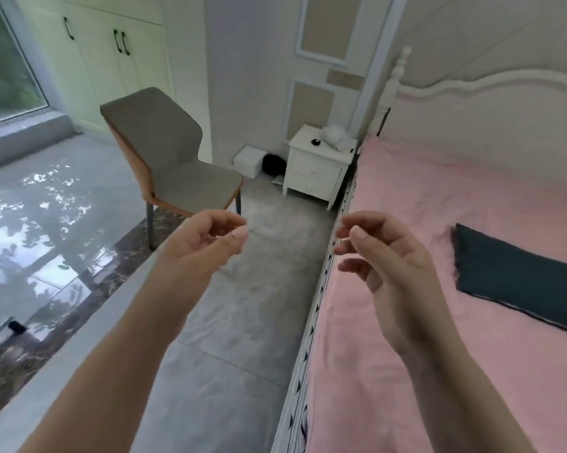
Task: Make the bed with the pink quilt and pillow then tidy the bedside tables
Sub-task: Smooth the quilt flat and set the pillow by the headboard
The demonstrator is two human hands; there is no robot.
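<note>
Standing in the grey floor aisle [242, 305] at frame centre, we are holding our left hand [203, 243] and right hand [386, 266] up empty, fingers loosely curled. The pink quilt [439, 223] is covering the bed at right, its edge lining the aisle, a dark pillow [517, 273] lying on it. A chair [170, 158] is narrowing the aisle's left; the bedside table [318, 165] is closing its far end.

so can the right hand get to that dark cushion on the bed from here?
Probably yes. The right hand is empty and raised over the bed's near edge, and only bare pink sheet lies between it and the dark cushion. It would likely take a lean.
</note>
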